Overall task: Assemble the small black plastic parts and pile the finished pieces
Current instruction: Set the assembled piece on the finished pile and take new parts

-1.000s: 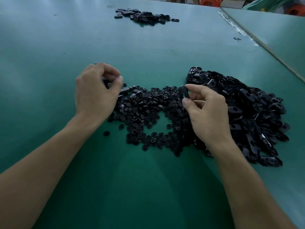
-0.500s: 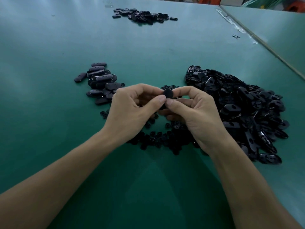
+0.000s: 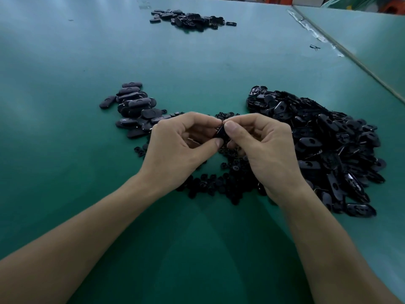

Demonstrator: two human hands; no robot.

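My left hand (image 3: 177, 145) and my right hand (image 3: 263, 148) meet at the middle of the green table, both pinching one small black plastic part (image 3: 221, 133) between thumbs and forefingers. Most of that part is hidden by my fingertips. Under and behind my hands lies a spread of small round black pieces (image 3: 219, 185). A big heap of larger black oval shells (image 3: 328, 145) sits to the right. To the left is a small pile of closed oval pieces (image 3: 134, 108).
Another small cluster of black parts (image 3: 190, 18) lies at the far side of the green table (image 3: 65, 106). A seam with tape (image 3: 315, 34) runs along the right, joining a second table. One stray clip (image 3: 315, 47) lies near that seam.
My left hand left the pile at the left and came to the middle to meet my right hand. Both now pinch the part closer together, and the part has turned edge-on.
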